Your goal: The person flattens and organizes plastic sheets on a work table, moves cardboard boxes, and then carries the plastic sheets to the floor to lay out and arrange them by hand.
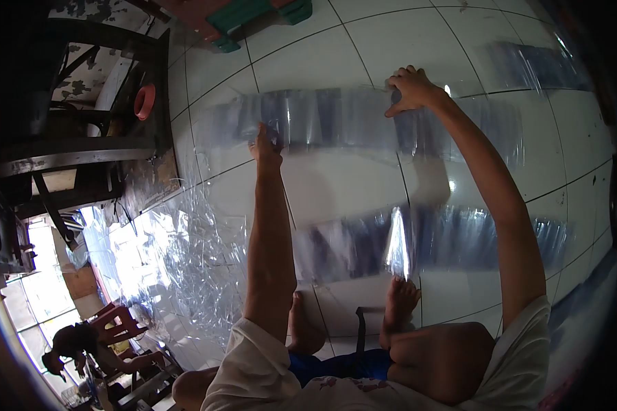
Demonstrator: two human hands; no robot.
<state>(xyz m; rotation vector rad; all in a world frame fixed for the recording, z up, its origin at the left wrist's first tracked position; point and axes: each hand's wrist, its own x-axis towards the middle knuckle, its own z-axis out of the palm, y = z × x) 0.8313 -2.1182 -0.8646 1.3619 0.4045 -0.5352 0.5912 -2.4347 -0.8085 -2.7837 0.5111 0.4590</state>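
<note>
A row of overlapping clear plastic sheets (339,116) lies across the tiled floor in front of me. At its left part, my left hand (266,146) is closed on the plastic, its fingers partly hidden. My right hand (414,90) is over the upper edge of the same row, further right. Its fingers are curved, with the thumb held apart from them; I see nothing in its grasp. Nearer my feet, a second row of clear plastic sheets (459,236) runs left to right. One brightly shining sheet (398,246) sticks out toward my foot.
A heap of tangled clear plastic strips (202,264) covers the floor at left. Dark wooden furniture (82,154) with a red-orange ring (144,102) stands beyond it. More plastic sheets (538,66) lie at upper right. A green and red stool (233,24) is at the top. Another person (82,339) is at lower left.
</note>
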